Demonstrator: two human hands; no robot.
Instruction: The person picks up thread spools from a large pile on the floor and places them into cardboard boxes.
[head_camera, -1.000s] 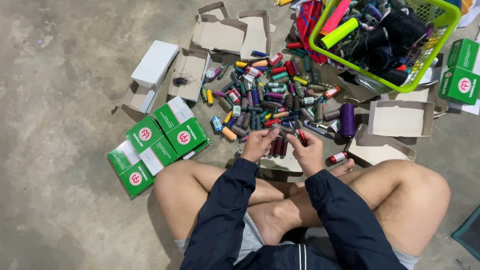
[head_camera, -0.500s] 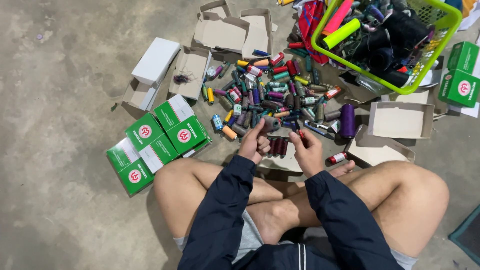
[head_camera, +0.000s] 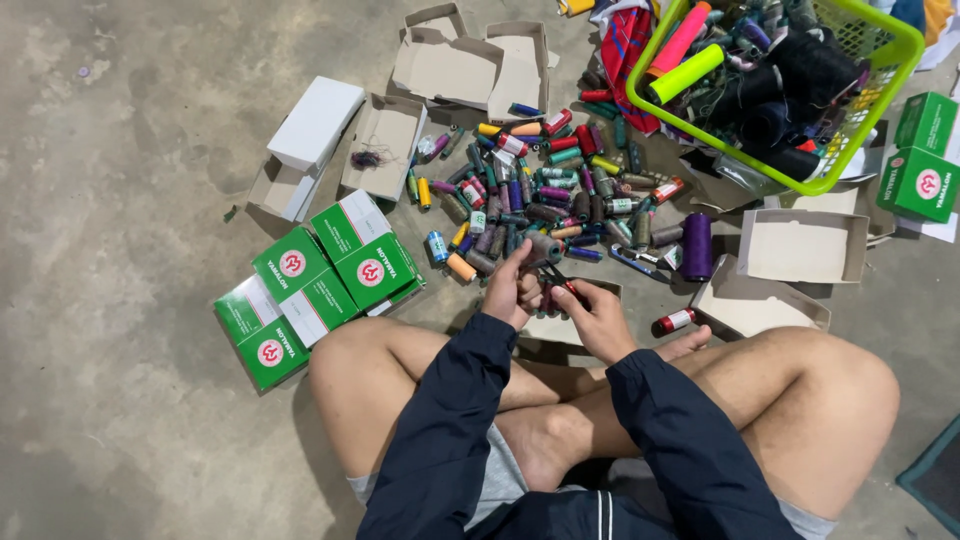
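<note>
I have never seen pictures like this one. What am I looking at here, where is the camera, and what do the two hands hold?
There is no machine here. A person sits cross-legged on a concrete floor, and the camera is worn on their head, looking down, so you see their own arms and knees. The left hand and the right hand meet over a few dark red thread spools and grip them together. Beyond the hands lies a pile of small thread spools in many colours. Around it are open cardboard boxes, closed green boxes at the left, and a green basket with larger spools at the upper right.
</note>
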